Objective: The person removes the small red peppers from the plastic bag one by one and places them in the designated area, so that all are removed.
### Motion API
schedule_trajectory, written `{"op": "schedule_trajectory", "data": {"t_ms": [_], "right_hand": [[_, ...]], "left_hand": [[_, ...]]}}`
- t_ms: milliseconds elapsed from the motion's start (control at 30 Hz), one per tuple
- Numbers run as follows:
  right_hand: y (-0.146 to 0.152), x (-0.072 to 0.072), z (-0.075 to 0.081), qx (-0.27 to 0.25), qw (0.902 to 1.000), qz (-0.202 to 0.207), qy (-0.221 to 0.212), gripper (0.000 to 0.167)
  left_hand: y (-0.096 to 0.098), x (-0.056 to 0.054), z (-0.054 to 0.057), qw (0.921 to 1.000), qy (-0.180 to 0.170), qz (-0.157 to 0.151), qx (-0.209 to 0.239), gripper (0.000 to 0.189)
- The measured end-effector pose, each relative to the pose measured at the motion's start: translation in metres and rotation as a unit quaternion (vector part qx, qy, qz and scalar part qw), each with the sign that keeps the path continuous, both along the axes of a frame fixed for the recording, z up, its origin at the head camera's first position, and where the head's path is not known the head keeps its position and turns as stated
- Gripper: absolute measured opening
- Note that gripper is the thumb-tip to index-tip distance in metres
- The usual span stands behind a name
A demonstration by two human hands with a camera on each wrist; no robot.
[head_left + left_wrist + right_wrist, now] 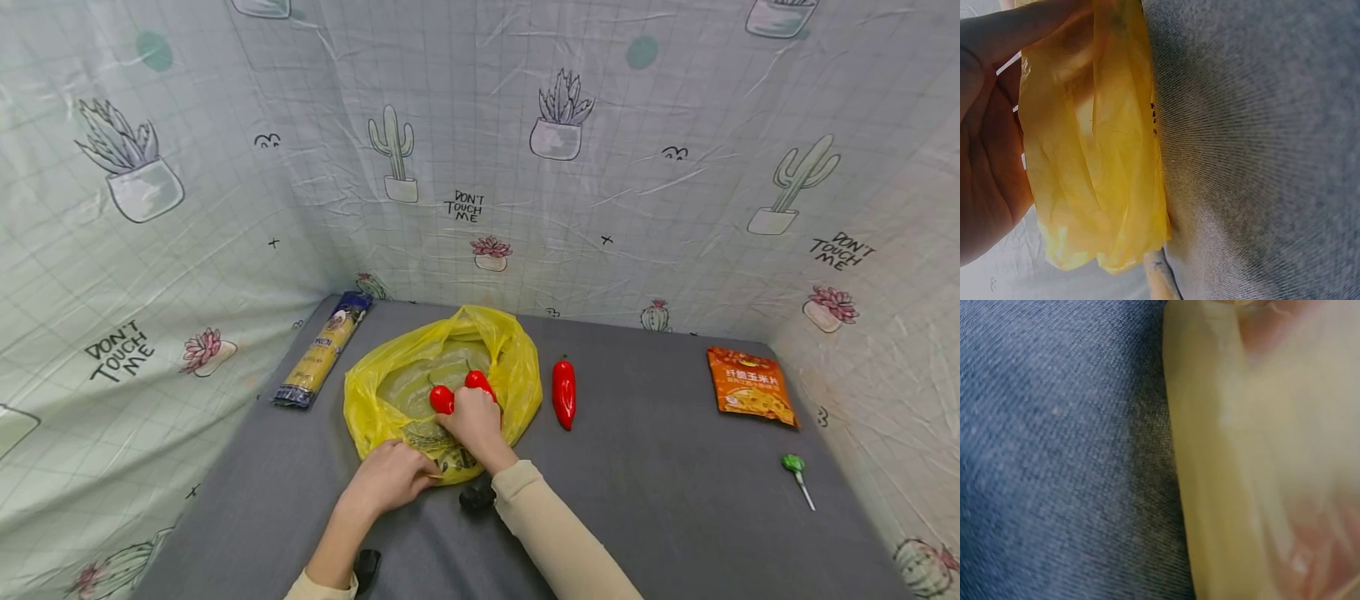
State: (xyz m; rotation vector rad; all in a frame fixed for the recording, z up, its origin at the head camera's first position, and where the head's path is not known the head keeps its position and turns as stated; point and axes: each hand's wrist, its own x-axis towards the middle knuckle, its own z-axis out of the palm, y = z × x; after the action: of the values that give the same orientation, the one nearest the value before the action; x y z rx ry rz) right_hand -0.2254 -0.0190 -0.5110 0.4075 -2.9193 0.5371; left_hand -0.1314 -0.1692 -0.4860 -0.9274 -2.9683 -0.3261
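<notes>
A yellow plastic bag point(363, 392) lies spread with its mouth up in the middle of the table. My left hand point(393, 475) pinches the bag's near rim between thumb and fingers; the left wrist view shows the thumb over the yellow film point(1094, 156). Inside the mouth, my right hand point(474, 421) grips two red peppers, one pepper point(442, 399) at its left and another pepper point(478, 381) just beyond the knuckles, stems upward. Their lower parts are hidden by the hand and bag. The right wrist view shows mostly blurred bag film point(1222, 456).
Right of the bag lies another red pepper point(564, 393). A pack of spaghetti point(322, 350) lies along the left edge. Far right are an orange snack packet point(752, 387) and a green lollipop point(795, 468). A patterned curtain point(525, 200) borders the table.
</notes>
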Motion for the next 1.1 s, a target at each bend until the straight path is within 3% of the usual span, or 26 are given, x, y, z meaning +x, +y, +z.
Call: {"op": "schedule_trajectory", "data": {"t_ms": [267, 567, 1100], "right_hand": [[0.003, 0.0, 0.002, -0.033, 0.9994, -0.001, -0.011, 0.037], [0.007, -0.001, 0.007, -0.033, 0.9995, -0.002, -0.002, 0.035], [0.017, -0.003, 0.031, -0.11, 0.9935, -0.017, -0.021, 0.035]], "left_hand": [[0.001, 0.0, 0.001, 1.0, -0.001, -0.001, 0.001, 0.005], [0.002, 0.001, 0.003, 0.9999, -0.012, 0.009, 0.004, 0.007], [0.001, 0.002, 0.001, 0.9998, -0.015, 0.008, 0.012, 0.007]]}}
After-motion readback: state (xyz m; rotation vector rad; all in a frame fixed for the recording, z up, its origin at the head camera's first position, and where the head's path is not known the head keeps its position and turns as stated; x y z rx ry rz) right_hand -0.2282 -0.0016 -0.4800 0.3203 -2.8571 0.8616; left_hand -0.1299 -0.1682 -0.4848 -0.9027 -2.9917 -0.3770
